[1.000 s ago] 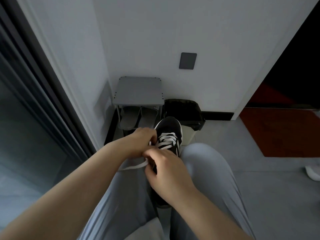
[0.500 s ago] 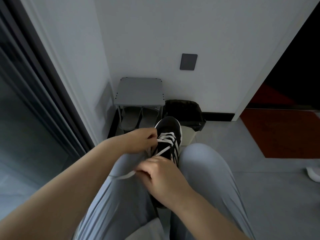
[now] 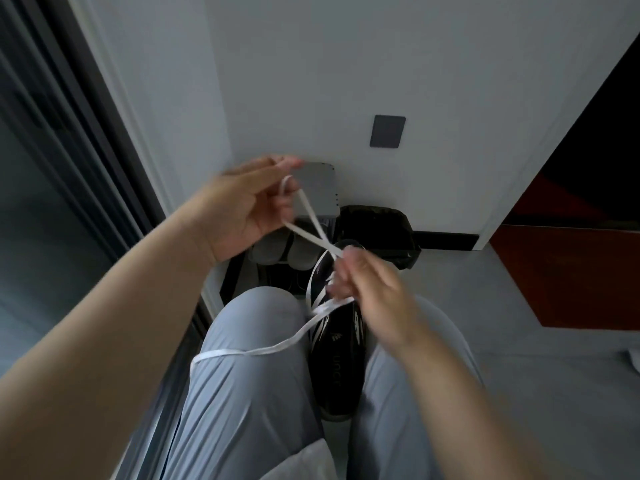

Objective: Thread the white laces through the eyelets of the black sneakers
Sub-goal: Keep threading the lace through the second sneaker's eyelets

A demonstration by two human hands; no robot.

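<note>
Head: lace (image 3: 310, 216) between left fingers (image 3: 268, 168), right fingers (image 3: 350, 269)

Bare forearms (image 3: 104, 323), pale grey-blue trousers (image 3: 249, 393)

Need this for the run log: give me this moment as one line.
left hand: raised, pinching white lace | right hand: pinching lace above black sneaker | lace tail: across left leg | sneaker: between both legs
</note>
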